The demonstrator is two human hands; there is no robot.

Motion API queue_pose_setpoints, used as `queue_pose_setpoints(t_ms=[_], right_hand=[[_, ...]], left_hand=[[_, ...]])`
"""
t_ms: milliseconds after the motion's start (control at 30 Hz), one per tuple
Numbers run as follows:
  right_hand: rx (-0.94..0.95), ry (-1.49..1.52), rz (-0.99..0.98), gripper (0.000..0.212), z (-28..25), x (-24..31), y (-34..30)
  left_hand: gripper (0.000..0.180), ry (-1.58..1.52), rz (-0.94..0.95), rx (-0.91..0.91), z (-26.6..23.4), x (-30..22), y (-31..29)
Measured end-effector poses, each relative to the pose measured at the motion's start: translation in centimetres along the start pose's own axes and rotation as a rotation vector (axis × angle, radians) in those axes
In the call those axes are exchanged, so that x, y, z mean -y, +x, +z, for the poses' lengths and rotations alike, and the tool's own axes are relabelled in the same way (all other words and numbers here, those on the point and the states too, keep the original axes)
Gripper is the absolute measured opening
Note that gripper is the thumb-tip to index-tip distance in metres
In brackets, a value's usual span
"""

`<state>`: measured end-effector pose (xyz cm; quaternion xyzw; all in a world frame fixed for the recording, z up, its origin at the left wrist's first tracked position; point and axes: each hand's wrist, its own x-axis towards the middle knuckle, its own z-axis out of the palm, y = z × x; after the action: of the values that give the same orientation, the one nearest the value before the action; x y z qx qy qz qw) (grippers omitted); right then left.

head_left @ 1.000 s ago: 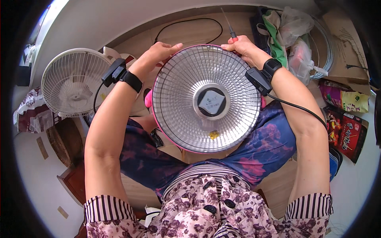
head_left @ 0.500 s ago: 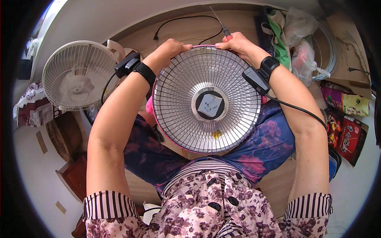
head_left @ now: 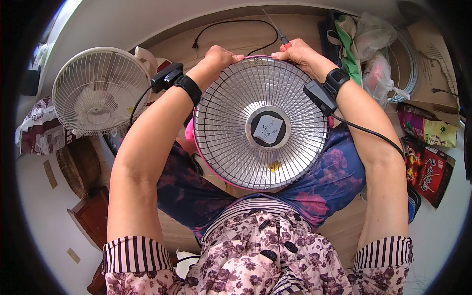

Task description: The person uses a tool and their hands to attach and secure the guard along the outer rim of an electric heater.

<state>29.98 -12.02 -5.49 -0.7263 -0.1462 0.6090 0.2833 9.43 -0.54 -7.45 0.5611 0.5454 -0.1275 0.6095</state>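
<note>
A round dish-shaped electric heater (head_left: 231,152) with a silver reflector, black wire grille and pink rim faces up between my legs. My left hand (head_left: 220,60) is closed on its far rim at the left, thumb along the top edge. My right hand (head_left: 301,55) grips the same rim further right. Tucked in its fingers is a screwdriver (head_left: 282,38), its red-and-dark handle partly covered and its shaft pointing away to the upper left. The fingers under the rim are hidden, as is the heater's back.
On the left stands a white fan (head_left: 93,91) with a wire cage. A black power cord (head_left: 231,20) curves across the floor beyond the heater. Plastic bags (head_left: 376,37), a wire coil (head_left: 410,61) and cardboard (head_left: 432,64) lie far right. A red package (head_left: 427,172) is nearer.
The heater has shifted slightly to the right and turned a little, and both hands have moved along with it. Their hold on the rim looks the same.
</note>
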Motion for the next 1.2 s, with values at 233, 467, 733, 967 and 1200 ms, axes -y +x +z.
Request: queue_pose_setpoints(t_ms=[233,467,733,967,1200], right_hand=[[-0.037,-0.007,0.025,0.031,0.1,-0.4,0.0],[-0.095,-0.062,0.036,0.031,1.3,0.4,-0.4],[-0.068,0.004,0.014,0.033,2.2,0.3,-1.0],[-0.108,-0.070,0.071,0.027,2.7,-0.3,-0.6],[-0.046,-0.059,0.078,0.026,2.2,-0.1,-0.9]], left_hand=[[0.031,0.101,0.053,0.138,-1.0,-1.2,-1.2],[0.036,0.163,0.029,0.124,-1.2,-1.4,-0.8],[0.030,0.170,0.017,0.037,-1.0,-0.7,-0.5],[0.032,0.133,-0.055,0.158,-0.4,-1.0,-1.6],[0.035,0.182,-0.034,0.107,-0.5,0.8,0.6]])
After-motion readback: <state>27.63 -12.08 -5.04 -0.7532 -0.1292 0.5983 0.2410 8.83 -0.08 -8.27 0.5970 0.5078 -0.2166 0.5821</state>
